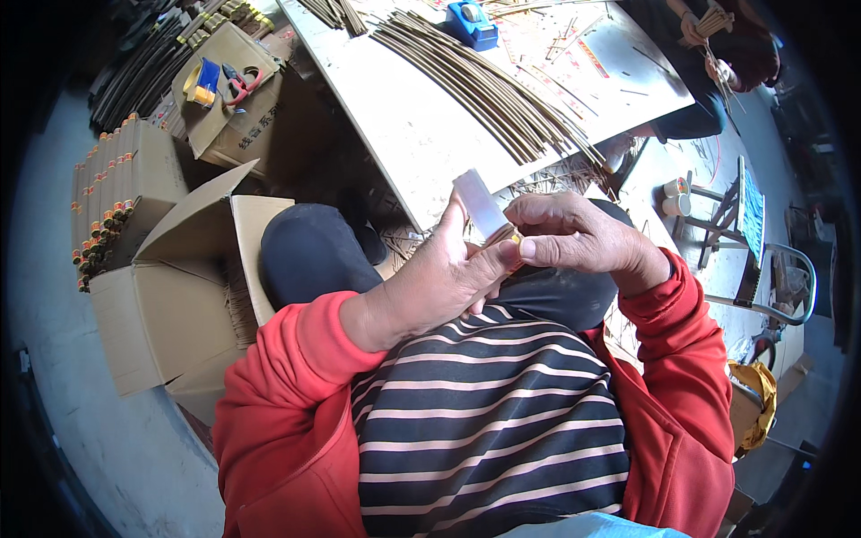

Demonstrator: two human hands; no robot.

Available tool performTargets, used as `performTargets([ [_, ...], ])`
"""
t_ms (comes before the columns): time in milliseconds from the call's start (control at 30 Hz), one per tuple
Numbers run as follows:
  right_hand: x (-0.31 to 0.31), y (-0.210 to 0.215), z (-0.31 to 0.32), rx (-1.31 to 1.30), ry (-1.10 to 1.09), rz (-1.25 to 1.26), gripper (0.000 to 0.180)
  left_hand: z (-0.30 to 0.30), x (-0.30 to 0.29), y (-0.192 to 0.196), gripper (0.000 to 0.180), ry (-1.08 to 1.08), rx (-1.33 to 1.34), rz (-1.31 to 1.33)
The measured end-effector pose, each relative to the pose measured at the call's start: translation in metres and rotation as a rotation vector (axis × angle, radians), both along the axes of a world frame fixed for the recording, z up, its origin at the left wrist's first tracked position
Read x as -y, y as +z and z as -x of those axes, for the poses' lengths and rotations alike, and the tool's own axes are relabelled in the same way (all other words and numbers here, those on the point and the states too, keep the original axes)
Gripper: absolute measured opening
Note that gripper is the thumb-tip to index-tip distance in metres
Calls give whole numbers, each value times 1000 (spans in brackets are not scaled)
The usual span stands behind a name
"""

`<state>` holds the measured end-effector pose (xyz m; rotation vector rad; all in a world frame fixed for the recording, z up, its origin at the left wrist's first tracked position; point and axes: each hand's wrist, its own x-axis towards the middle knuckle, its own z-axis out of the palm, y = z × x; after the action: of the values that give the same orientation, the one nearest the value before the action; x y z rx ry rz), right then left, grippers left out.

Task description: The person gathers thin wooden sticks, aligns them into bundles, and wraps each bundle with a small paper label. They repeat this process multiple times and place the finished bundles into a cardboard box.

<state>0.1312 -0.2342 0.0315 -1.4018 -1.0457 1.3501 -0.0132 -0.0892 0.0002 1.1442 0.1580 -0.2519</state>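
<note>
My left hand is closed round a pale, translucent plastic sleeve or box, holding it above my lap, tilted with its upper end away from me. My right hand meets it at the lower end. Its thumb and index finger pinch a small yellowish bit there, next to my left thumb. Whether that bit belongs to the plastic piece I cannot tell, as the fingers cover it.
A white table ahead carries long brown sticks and a blue tape dispenser. An open carton stands at my left; red-handled scissors lie on another carton. At far right, a person's hand holds sticks near a stool.
</note>
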Motion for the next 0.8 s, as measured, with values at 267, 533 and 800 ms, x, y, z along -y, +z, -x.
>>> performTargets([
  [267, -1, 2, -5, 208, 44, -48, 38, 0, -1, 3, 67, -54, -40, 106],
  [533, -6, 15, -4, 444, 99, -160, 32, 6, 0, 4, 76, -10, -48, 240],
  [800, -7, 21, 2, 572, 111, -275, 20, 7, -1, -7, 75, -29, -66, 320],
])
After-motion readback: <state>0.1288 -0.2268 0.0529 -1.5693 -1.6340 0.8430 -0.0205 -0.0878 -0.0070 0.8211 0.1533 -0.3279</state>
